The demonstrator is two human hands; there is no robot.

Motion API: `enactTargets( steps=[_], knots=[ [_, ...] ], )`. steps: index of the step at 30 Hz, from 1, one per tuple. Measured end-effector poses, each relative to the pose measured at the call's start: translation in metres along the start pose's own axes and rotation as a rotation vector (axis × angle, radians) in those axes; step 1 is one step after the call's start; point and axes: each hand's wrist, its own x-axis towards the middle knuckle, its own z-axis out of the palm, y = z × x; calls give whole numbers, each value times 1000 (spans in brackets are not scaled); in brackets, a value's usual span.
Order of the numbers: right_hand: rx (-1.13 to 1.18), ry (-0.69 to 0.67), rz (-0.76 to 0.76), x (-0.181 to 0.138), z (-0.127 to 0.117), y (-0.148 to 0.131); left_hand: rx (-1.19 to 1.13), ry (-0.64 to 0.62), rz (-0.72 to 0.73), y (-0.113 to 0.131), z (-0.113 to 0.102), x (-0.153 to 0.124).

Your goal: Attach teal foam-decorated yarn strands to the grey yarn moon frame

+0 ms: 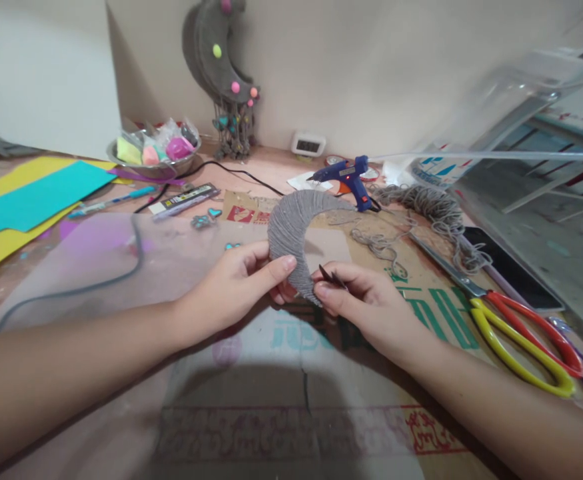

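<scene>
A crescent moon wrapped in grey yarn (291, 227) is held up over the table. My left hand (244, 277) grips its lower part, thumb on the front and fingers behind. At the crescent's lower tip, my right hand (356, 297) is closed, its thumb and fingers touching the tip. A small dark pointed tool (332, 276) sticks out between those right-hand fingers; its exact kind is hard to make out. Behind the crescent's upper tip stands a blue hot glue gun (346, 179). To the right lies a loose heap of grey yarn (428, 210).
Large scissors (526, 333) and a phone (511, 267) lie on the right. A bowl of clay packs (154, 160), a small digital clock (308, 144) and a decorated grey moon (216, 60) are at the back. Coloured sheets (36, 203) lie left; a clear mat covers the cardboard.
</scene>
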Motion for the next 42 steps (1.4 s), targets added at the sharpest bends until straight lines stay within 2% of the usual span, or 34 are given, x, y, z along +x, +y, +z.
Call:
enactTargets(
  steps=[6,10,16,24,30,33,42],
  knots=[
    [-10,-28,33,0,0,1,14,7,0,0,0,-1],
    [-105,-6,26,-1,1,2,70,17,-5,2,0,-2],
    [-165,28,41,-3,3,2,114,-39,-21,6,3,-4],
    [-48,-14,-34,-2,-2,-1,-50,-53,-47,1,3,-4],
    [-14,-9,48,-1,0,2,-24,-52,-58,4,5,-4],
    [-10,-11,61,-1,0,3,-26,-62,-61,5,5,-5],
    [-88,-7,-29,-4,-1,1,-90,-68,-120,5,3,-5]
  ],
)
